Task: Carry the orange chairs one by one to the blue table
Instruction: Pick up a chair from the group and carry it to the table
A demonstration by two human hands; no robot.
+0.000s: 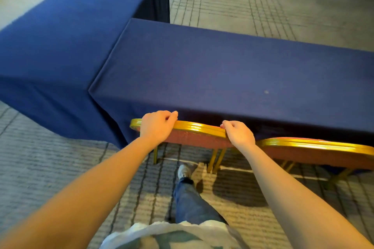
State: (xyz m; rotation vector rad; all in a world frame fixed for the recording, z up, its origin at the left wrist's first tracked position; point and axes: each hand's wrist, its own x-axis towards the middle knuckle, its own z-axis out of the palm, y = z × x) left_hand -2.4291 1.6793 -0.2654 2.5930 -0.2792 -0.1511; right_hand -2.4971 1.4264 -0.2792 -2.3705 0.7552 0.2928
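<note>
A banquet or conference hall here: long tabletops (232, 70) draped in blue cloth, gold-framed banquet chairs (315, 147), patterned carpet (50, 163) underfoot.

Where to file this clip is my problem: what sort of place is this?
Likely a banquet or conference hall: long tables skirted in blue cloth, gold-framed orange chairs set against one, and patterned carpet. The left hand and right hand grip one chair.

No text, label, brand, number or sign can be read anywhere.
</note>
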